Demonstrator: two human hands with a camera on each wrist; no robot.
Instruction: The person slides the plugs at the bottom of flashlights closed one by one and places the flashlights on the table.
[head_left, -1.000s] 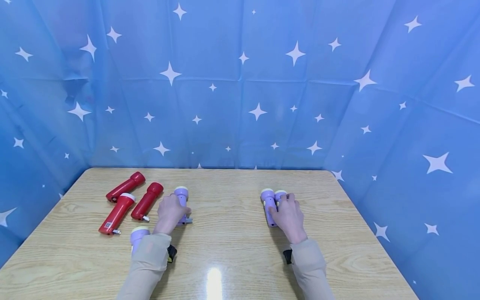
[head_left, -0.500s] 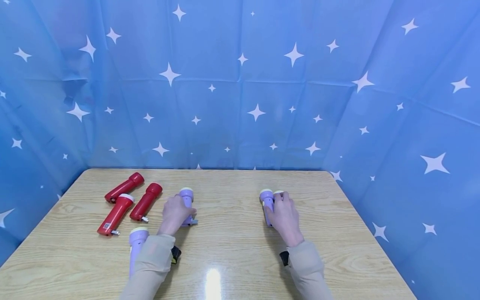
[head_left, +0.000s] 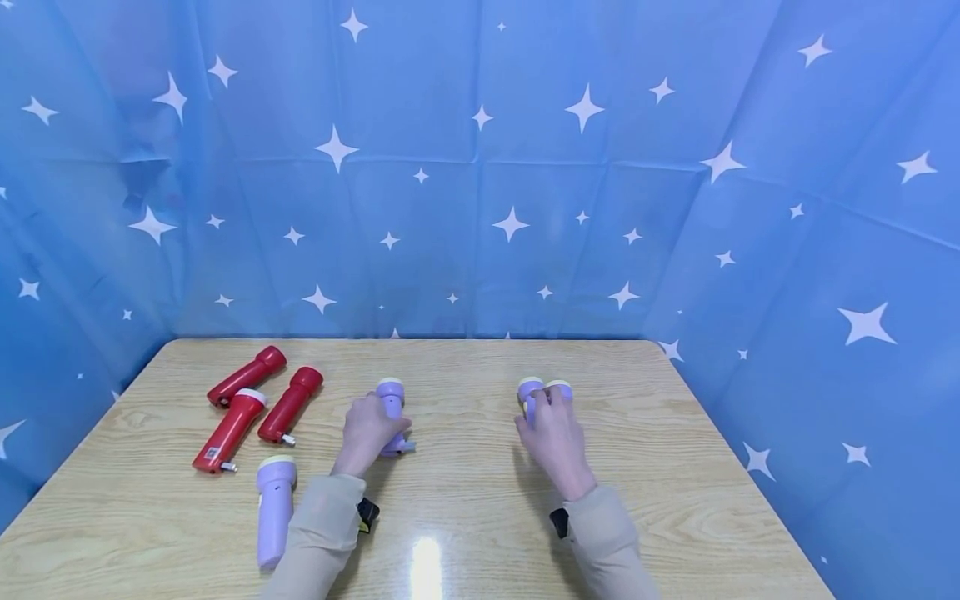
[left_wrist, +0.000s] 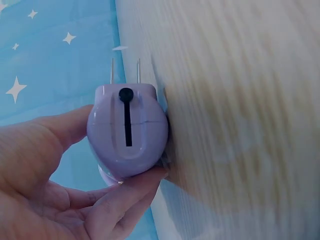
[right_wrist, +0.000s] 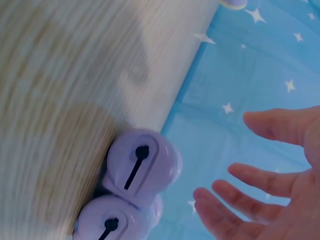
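Observation:
Left of the table's middle, my left hand (head_left: 369, 429) grips a lilac flashlight (head_left: 393, 404) between thumb and fingers. Its pale lens end points away from me. In the left wrist view, the tail of this flashlight (left_wrist: 129, 131) shows a black keyhole-shaped slot, with two metal plug prongs (left_wrist: 112, 71) sticking out of its side. My right hand (head_left: 557, 437) is held over two more lilac flashlights lying side by side, one on the left (head_left: 530, 386) and one on the right (head_left: 562, 388). In the right wrist view its fingers (right_wrist: 257, 181) are spread and apart from both.
Three red flashlights lie at the table's left, one at the back (head_left: 246, 377), one at the right (head_left: 291, 406) and one with a white rim (head_left: 231, 431). Another lilac flashlight (head_left: 275, 510) lies beside my left sleeve. A blue starred curtain (head_left: 480, 208) stands behind the wooden table (head_left: 465, 500).
My left hand has moved right with its lilac flashlight, away from the red ones. The right hand has shifted left over the lilac pair, so more of the right-hand one's head shows.

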